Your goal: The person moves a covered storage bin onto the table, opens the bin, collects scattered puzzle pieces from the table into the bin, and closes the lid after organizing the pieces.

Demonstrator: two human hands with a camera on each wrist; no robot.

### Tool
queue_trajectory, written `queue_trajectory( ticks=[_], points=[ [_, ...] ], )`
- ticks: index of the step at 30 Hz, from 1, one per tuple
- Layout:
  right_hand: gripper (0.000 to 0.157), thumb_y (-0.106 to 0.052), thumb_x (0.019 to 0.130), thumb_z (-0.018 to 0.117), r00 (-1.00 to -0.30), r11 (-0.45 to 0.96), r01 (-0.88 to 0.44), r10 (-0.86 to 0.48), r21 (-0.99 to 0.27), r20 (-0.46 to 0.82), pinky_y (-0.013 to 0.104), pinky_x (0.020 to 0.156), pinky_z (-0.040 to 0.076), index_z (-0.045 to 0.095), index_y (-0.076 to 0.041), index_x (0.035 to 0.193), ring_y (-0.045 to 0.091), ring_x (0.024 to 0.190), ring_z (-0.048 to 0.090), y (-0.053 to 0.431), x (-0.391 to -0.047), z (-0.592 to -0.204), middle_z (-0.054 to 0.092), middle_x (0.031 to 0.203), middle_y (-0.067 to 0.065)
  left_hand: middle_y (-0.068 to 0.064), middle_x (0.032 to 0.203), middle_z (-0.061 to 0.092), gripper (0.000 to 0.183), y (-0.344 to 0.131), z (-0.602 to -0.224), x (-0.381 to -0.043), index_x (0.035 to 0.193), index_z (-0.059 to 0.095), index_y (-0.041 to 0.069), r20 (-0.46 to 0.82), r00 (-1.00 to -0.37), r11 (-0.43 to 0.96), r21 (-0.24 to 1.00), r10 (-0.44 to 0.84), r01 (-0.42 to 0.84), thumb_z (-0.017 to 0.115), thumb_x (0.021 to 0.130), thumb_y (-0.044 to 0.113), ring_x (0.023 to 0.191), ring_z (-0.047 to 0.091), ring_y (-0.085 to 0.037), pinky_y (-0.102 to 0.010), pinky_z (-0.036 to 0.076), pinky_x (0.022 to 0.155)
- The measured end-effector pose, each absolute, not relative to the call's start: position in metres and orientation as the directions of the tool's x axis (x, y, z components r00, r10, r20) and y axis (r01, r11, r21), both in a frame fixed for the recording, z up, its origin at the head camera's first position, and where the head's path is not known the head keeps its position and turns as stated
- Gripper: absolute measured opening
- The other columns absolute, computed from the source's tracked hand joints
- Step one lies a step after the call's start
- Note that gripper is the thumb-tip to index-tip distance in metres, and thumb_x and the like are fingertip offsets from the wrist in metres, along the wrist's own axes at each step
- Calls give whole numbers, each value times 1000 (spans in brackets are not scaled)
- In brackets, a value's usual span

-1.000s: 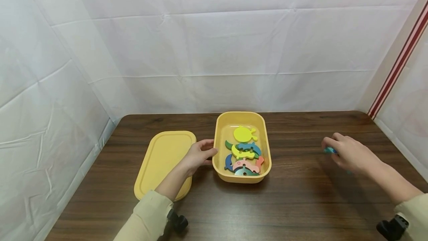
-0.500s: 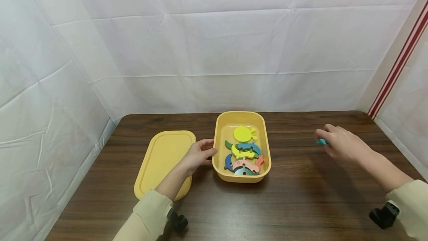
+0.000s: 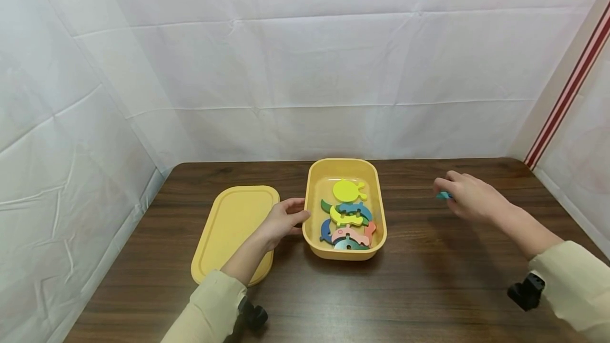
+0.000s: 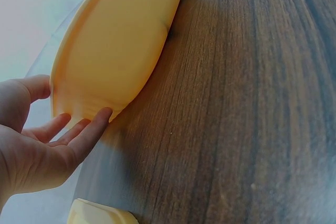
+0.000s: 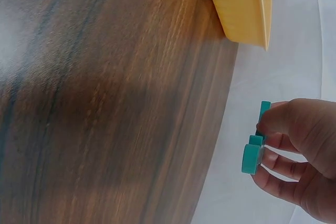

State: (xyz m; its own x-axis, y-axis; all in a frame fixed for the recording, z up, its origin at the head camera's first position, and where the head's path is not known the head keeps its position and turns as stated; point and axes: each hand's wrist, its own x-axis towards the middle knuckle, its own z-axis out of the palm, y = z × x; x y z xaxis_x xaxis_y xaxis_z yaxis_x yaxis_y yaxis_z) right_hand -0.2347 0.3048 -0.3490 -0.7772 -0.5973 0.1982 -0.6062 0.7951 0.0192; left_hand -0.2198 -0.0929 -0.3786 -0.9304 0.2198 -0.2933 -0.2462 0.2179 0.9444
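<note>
My left hand (image 3: 281, 222) rests its fingertips against the left outer wall of a yellow plastic box (image 3: 344, 254), thumb at the rim. In the left wrist view, the relaxed fingers (image 4: 89, 135) touch the wall. Inside the box lie several flat, colourful animal-shaped toy pieces: a lime round-bodied one (image 3: 347, 191), a yellow one (image 3: 346, 218), a pink one (image 3: 350, 234) and others overlapping. Right of the box, my right hand (image 3: 472, 197) is raised above the table. It pinches a thick teal toy piece (image 5: 252, 157) between thumb and fingers, which partly hide it.
A flat yellow lid (image 3: 233, 221) lies left of the box, partly under the left forearm. The dark wood table (image 3: 405, 295) ends at a white fabric wall (image 3: 305, 68) behind, with more fabric on both sides.
My right hand has moved left, toward the box, and slightly away from me with the teal piece. The left hand, box and lid have stayed in place.
</note>
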Motion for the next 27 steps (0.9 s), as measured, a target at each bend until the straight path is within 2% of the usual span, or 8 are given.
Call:
queue_trajectory(
  ticks=[14, 27],
  points=[
    [22, 0, 80, 65, -794, 803, -596, -590, 5, 148, 30, 59, 45, 59, -12, 97, 17, 67, 53, 280, -250, -341, 53, 84, 5, -20, 126, 50, 46, -93, -379, -220, 133, 43, -1, -290, -933, 214, 946, 214, -244, 55, 91, 11, 112, 55, -33, -39, 53, 84],
    [18, -1, 81, 63, -773, 783, -621, -612, -8, 167, 31, 58, 43, 57, -14, 92, 16, 65, 48, 256, -260, -335, 51, 82, 3, -19, 127, 50, 46, -93, -380, -221, 134, 42, 0, -290, -932, 222, 945, 219, -242, 55, 91, 12, 111, 55, -31, -39, 53, 83]
  ],
)
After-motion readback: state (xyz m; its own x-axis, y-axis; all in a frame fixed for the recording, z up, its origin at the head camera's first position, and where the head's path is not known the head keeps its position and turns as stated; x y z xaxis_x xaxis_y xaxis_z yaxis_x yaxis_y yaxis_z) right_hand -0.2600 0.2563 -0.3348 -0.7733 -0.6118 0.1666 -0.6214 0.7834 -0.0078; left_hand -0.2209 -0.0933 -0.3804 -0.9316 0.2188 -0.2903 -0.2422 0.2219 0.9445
